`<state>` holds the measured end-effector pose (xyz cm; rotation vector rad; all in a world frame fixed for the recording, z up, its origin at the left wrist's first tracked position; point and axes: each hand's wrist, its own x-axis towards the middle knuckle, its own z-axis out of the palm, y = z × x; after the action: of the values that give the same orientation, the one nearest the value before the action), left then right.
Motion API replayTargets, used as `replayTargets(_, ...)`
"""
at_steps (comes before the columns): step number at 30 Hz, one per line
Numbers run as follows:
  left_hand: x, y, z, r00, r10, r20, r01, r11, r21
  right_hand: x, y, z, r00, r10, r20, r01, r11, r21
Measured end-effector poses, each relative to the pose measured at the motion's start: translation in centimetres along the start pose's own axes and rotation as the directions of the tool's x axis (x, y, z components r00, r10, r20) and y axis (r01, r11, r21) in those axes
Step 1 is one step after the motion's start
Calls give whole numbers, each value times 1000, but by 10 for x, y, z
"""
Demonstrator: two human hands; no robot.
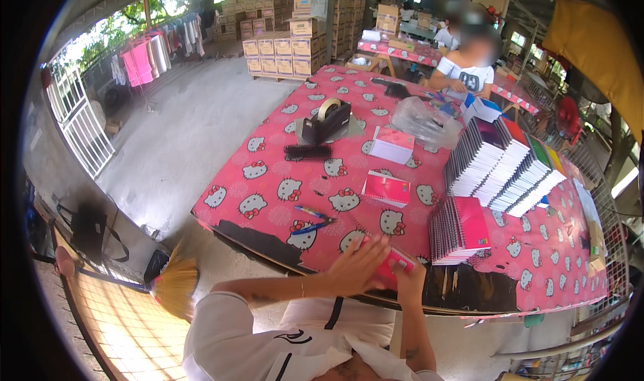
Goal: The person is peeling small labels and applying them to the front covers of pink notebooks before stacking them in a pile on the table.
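Note:
At the table's near edge I have a small pink notebook (387, 274) in front of me. My right hand (410, 282) grips its right side, with the thumb on the cover. My left hand (360, 265) lies over its left part, fingers stretched out; what is beneath the palm is hidden. A thin spiral coil (359, 225) seems to stick out beyond the left fingertips. Blue-handled pliers (314, 221) lie to the left. Farther in are a pink notebook (388, 189) and a small pile of pink-covered pads (392, 145). Pink spiral notebooks (461, 231) stand stacked to the right.
Tall stacks of spiral notebooks (500, 163) rise at the right. A tape dispenser (327, 121), black coils (308, 152) and a clear plastic bag (425, 122) are on the pink-covered table (268, 188). Across it sits a person (465, 72). A broom (176, 287) leans at the left.

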<state>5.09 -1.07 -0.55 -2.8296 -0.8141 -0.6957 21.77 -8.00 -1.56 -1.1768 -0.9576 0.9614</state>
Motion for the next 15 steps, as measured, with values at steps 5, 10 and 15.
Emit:
replayTargets(5,42,-13,-16,994,-71,-81,69,997,-18,0,16,-2,997,67,35,-67,998,2)
replayTargets(10,18,3,-1,994,-63,-93,54,993,-102,2,28,-4,999,-17,44,16,999,29)
replayTargets(15,17,7,7,998,-22,-59,21,1000,-22,2,11,-11,1000,-25,-16,24,998,-62)
